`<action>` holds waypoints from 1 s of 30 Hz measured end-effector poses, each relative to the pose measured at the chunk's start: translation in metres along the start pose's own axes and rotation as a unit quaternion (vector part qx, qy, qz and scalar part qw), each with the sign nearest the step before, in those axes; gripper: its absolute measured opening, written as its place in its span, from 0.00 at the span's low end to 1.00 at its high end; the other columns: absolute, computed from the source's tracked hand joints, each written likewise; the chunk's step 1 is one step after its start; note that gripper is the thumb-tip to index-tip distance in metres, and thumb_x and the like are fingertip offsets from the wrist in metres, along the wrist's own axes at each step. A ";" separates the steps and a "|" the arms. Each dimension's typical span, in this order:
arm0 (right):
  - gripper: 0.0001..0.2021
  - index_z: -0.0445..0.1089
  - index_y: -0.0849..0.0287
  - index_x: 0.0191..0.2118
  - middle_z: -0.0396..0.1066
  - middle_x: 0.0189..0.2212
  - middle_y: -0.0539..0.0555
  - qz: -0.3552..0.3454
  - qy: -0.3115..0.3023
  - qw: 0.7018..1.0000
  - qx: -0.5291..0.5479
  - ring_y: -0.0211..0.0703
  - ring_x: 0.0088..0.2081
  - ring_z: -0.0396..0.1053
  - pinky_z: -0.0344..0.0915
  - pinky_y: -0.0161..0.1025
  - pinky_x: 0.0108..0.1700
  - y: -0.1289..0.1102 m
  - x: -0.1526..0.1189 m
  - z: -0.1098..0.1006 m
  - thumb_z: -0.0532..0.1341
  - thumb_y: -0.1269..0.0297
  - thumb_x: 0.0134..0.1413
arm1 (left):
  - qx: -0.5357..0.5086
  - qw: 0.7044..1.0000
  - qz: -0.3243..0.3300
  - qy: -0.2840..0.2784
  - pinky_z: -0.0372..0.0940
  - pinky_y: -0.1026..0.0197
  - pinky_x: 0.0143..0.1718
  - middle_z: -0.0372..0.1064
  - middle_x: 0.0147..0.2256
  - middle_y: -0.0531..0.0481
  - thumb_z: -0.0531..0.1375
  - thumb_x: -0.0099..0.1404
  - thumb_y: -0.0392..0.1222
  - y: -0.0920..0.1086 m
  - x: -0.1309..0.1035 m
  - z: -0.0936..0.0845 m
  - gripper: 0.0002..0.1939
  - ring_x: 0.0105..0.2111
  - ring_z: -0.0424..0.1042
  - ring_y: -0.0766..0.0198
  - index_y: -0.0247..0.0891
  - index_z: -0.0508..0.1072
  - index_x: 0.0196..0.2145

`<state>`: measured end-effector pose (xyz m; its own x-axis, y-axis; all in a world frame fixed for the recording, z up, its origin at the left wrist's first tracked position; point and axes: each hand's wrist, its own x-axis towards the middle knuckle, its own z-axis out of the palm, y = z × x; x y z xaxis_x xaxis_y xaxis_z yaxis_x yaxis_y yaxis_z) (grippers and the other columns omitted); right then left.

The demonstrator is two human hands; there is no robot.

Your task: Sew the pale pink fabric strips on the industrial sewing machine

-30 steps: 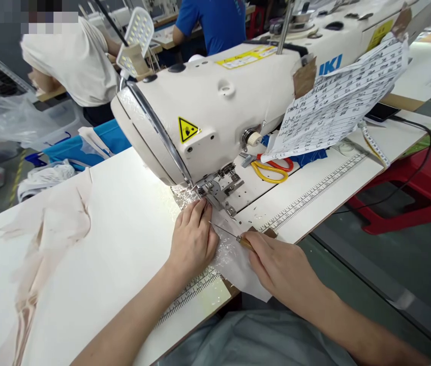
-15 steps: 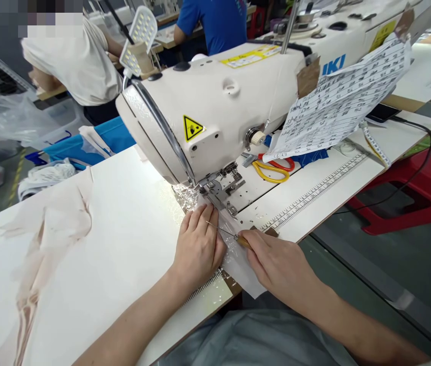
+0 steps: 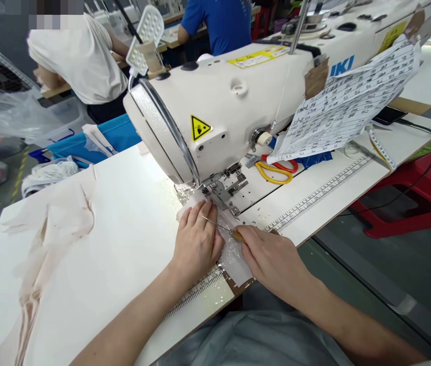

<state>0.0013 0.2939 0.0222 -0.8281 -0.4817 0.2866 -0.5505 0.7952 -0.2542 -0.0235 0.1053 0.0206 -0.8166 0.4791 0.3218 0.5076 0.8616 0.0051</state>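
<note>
A white sewing machine (image 3: 208, 107) stands before me. A strip of thin pale sheer fabric (image 3: 236, 262) runs under its presser foot (image 3: 206, 189) and toward me over the table edge. My left hand (image 3: 196, 236) lies flat on this fabric just in front of the foot, fingers close together and stretched toward the needle. My right hand (image 3: 271, 251) is closed around the wooden handle of an awl (image 3: 235, 235). The awl's thin metal shaft points left, its tip by my left index finger.
Scissors (image 3: 276, 170) with red and yellow handles lie beside the machine, under a handwritten sheet (image 3: 348, 107). More sheer fabric (image 3: 53, 234) rests on the table at left. A red stool (image 3: 409, 195) stands at right. Two people (image 3: 80, 61) sit at the back.
The fabric has slid forward under the foot: more of it shows beyond my left fingers, and its near end is farther up. Both hands keep their places; the awl stays held.
</note>
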 end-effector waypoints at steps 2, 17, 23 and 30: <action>0.08 0.67 0.63 0.43 0.73 0.30 0.52 0.006 -0.012 1.000 -0.010 0.42 0.29 0.73 0.56 0.36 0.25 -0.001 0.003 0.001 0.54 0.78 0.60 | 0.007 1.000 -0.012 0.000 0.62 0.43 0.56 0.65 0.54 0.32 0.51 0.67 0.36 -0.002 0.001 0.000 0.21 0.56 0.62 0.44 0.25 0.68 0.56; 0.08 0.66 0.62 0.42 0.73 0.29 0.52 0.035 -0.022 0.999 0.033 0.42 0.28 0.73 0.57 0.36 0.25 -0.010 -0.001 -0.001 0.54 0.78 0.61 | 0.049 0.998 0.013 0.022 0.62 0.46 0.54 0.68 0.53 0.36 0.51 0.68 0.30 -0.018 0.004 -0.001 0.19 0.57 0.62 0.46 0.27 0.70 0.54; 0.09 0.66 0.61 0.41 0.73 0.28 0.52 0.025 -0.009 0.999 0.038 0.42 0.29 0.73 0.57 0.35 0.25 -0.007 -0.001 -0.001 0.51 0.77 0.62 | 0.018 1.000 0.016 -0.005 0.61 0.45 0.56 0.67 0.55 0.34 0.51 0.69 0.38 -0.001 0.003 -0.002 0.19 0.57 0.63 0.45 0.25 0.70 0.53; 0.11 0.66 0.61 0.43 0.74 0.29 0.52 0.045 0.035 0.997 0.061 0.42 0.25 0.72 0.59 0.35 0.23 0.007 -0.009 -0.006 0.48 0.74 0.64 | 0.020 0.999 0.006 -0.034 0.57 0.43 0.59 0.65 0.57 0.35 0.52 0.69 0.37 -0.003 0.002 -0.003 0.19 0.58 0.62 0.45 0.29 0.70 0.54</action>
<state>0.0055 0.3055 0.0233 -0.8676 -0.3797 0.3212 -0.4866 0.7815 -0.3904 -0.0260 0.1034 0.0238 -0.8276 0.4995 0.2561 0.5080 0.8606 -0.0367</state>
